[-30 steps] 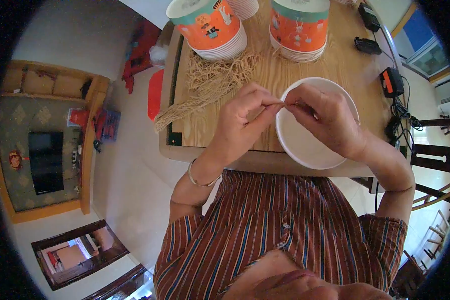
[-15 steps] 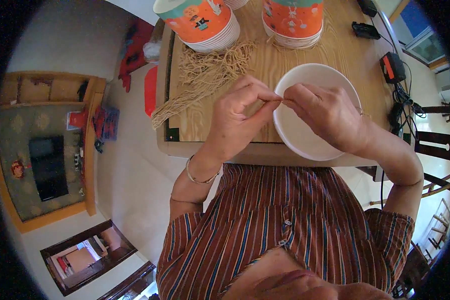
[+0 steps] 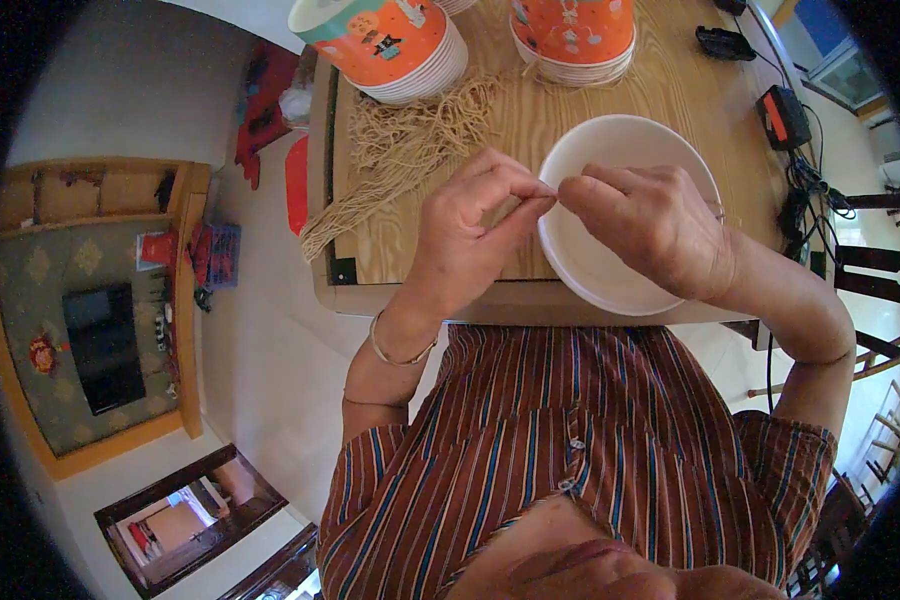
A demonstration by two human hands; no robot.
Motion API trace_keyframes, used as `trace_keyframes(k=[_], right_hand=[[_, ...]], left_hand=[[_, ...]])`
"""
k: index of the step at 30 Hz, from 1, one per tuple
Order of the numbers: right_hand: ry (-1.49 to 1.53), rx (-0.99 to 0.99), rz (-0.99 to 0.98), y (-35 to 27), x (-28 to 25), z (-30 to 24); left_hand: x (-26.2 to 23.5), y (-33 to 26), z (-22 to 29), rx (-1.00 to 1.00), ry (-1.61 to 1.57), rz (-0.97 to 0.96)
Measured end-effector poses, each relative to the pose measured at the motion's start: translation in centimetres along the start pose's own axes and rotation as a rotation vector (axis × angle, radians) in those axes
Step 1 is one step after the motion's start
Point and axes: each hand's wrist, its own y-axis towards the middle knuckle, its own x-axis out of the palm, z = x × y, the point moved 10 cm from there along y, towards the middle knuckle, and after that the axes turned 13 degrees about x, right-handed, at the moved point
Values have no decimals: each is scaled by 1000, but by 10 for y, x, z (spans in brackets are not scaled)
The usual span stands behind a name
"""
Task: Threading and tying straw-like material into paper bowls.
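Observation:
A white paper bucket stands at the table's near edge with its open mouth up. My left hand pinches thumb and forefinger together at the bucket's left rim. My right hand reaches over the mouth, its fingers curled and pressed together, and its tips meet the left fingertips. What the two pinches hold is too small and covered to make out. A thin loop of string shows at the bucket's right rim, beside my right wrist. Beyond my left hand lies a bundle of loose tan strings.
Two stacks of orange printed paper buckets, the left stack and the right stack, stand at the far side. A black adapter and tangled cables lie along the right edge. Dark wooden chairs stand at the right.
The view has shifted slightly, so the table things appear a little higher and further left. Both hands keep their pinch at the rim, with only a slight movement of the fingers.

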Motion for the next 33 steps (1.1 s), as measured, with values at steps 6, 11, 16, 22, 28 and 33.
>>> trace_keyframes(k=[6,11,16,22,28,33], right_hand=[[326,213,68,4,-2,23],[594,394,-8,2,18,47],[857,743,-276,-8,45,62],[874,857,-334,-15,62,67],[935,836,-377,-16,73,70],[946,849,-386,-17,75,68]], left_hand=[[2,1,10,101,170,-23],[3,-2,16,201,264,-41],[-10,-16,-3,97,211,69],[-5,-52,-51,-159,-74,195],[15,-64,-63,-311,-289,180],[19,-64,-60,-355,-388,171]])
